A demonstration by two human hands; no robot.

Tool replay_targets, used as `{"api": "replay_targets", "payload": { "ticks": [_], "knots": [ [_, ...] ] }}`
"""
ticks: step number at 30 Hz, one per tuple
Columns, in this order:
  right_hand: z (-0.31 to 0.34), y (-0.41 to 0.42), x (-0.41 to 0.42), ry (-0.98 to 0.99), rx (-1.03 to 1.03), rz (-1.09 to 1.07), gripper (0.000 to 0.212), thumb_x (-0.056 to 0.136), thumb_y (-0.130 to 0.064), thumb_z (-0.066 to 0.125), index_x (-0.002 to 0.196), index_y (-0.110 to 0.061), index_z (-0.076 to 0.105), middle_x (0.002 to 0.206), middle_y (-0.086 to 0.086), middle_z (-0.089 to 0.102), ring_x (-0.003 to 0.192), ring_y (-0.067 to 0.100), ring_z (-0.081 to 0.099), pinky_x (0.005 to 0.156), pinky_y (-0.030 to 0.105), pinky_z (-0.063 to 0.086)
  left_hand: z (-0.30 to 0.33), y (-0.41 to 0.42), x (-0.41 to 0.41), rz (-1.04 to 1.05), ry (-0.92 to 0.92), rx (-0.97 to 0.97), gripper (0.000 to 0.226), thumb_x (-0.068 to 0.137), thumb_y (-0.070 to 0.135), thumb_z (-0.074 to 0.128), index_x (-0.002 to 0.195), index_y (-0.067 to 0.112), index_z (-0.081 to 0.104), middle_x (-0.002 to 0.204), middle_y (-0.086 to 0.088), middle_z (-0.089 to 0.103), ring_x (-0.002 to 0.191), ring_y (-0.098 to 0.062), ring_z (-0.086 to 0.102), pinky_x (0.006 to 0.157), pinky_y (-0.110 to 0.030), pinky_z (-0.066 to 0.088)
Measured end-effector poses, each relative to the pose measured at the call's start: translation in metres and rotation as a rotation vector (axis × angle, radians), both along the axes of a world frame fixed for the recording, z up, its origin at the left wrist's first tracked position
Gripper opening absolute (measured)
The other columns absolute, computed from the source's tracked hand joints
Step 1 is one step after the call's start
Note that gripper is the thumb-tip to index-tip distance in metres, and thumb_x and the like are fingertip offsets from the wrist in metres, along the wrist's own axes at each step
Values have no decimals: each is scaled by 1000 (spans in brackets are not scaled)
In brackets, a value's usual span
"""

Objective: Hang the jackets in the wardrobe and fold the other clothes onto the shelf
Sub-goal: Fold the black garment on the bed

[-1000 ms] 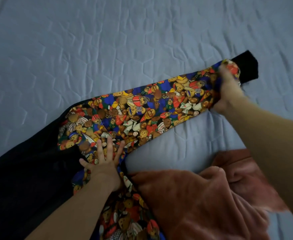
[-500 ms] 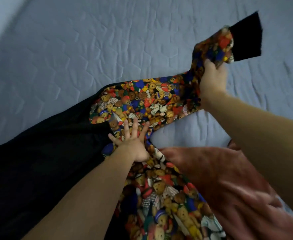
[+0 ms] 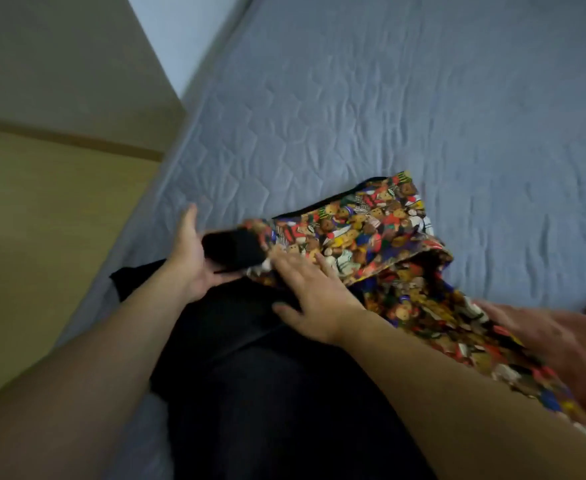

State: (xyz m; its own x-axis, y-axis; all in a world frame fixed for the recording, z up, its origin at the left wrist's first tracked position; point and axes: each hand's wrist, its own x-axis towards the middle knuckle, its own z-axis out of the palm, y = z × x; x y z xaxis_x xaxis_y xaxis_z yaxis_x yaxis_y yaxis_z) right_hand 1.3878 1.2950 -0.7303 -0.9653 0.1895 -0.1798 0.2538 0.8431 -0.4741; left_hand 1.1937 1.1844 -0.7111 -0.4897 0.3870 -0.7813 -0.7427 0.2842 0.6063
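Teddy-bear print jacket [image 3: 364,237] is lying mid-frame on the quilted bed [image 3: 388,98], sleeve folded, running lower-left toward its black cuff [image 3: 231,247]. Your left hand [image 3: 194,258] is cupping that cuff, nearer; your right hand [image 3: 314,296] is pressing flat, fingers spread.

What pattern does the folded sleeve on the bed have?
A busy teddy-bear print in red, blue and brown on the sleeve, with a black cuff; head view.

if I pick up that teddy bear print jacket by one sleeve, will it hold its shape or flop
Likely flop: the teddy bear print jacket creases where its sleeve is folded over. It probably slides little on the quilted bed cover.
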Motion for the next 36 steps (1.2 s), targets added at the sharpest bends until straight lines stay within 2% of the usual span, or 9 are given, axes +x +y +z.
{"api": "replay_targets", "payload": {
  "ticks": [2, 6, 12, 16, 20, 23, 27, 32, 36],
  "knots": [
    [-18, -11, 7, -57, 214, 136, 69, 94, -53, 30, 153, -30, 3, 161, -6, 1, 148, 15, -6, 117, 45, -14, -12, -29, -8, -48, -24, -128, 86, 73, 87, 38, 113, 13, 59, 110, -11, 66, 102, -31, 62, 79, -47, 53],
    [-39, 1, 8, -150, 239, -473, 60, 98, -52, 14, 153, -30, 4, 162, -4, 0, 148, 17, -9, 116, 47, -15, -51, -50, 4, -297, 242, -400, 43, 83, 36, 67, 119, 15, 58, 110, -2, 60, 98, -22, 57, 76, -43, 54],
    [-64, 25, -10, -386, 188, -742, 67, 93, -63, 13, 152, -34, -3, 161, 4, -9, 147, 33, -11, 113, 56, -13, -60, -91, -12, 79, 339, -491, 19, 86, 17, 57, 99, 6, 65, 100, -18, 65, 80, -31, 65, 46, -36, 55],
    [-74, 38, -12, -533, 178, -719, 68, 91, -68, 16, 151, -41, -4, 161, 2, -13, 146, 35, -9, 114, 61, -5, -54, -154, -26, -319, 649, -1038, 46, 77, 12, 63, 119, -5, 55, 121, -30, 56, 108, -45, 56, 84, -49, 51],
    [-77, 64, -17, -438, 169, -762, 70, 89, -71, 18, 148, -44, -7, 161, -4, -13, 147, 33, -8, 109, 66, -4, -62, -103, 11, -662, 1351, -809, 59, 76, 31, 63, 131, 12, 49, 134, -21, 45, 124, -41, 42, 100, -59, 33],
    [-79, 90, -31, -354, 118, -991, 77, 91, -69, 24, 152, -30, 1, 161, 6, 3, 146, 35, 8, 112, 60, 4, -91, -55, 24, -905, 1243, -771, 67, 92, 60, 29, 150, 33, 11, 160, -4, 7, 147, -28, 1, 109, -67, -4],
    [-91, 120, -31, -374, 106, -1103, 75, 96, -60, 27, 143, -1, 26, 143, 25, 37, 130, 42, 37, 106, 51, 29, -136, -46, 19, -991, 1163, -832, 74, 85, 74, -2, 148, 39, -19, 161, 4, -16, 146, -25, -20, 108, -69, -14],
    [-91, 141, -31, 54, 238, -937, 30, 102, -39, 26, 96, -12, 37, 109, 26, 56, 100, 46, 53, 74, 44, 34, -131, -55, -15, -889, 1365, -943, 76, 93, 67, 2, 149, 21, 23, 155, -13, 27, 145, -31, 17, 111, -63, -8],
    [-69, 175, -70, 248, 278, -835, 29, 101, -45, 23, 90, -19, 31, 98, 25, 57, 87, 45, 53, 64, 40, 28, -108, -59, -53, -824, 1643, -879, 52, 98, 52, 35, 86, 4, 53, 81, -21, 61, 79, -37, 61, 77, -49, 49]
  ]
}}
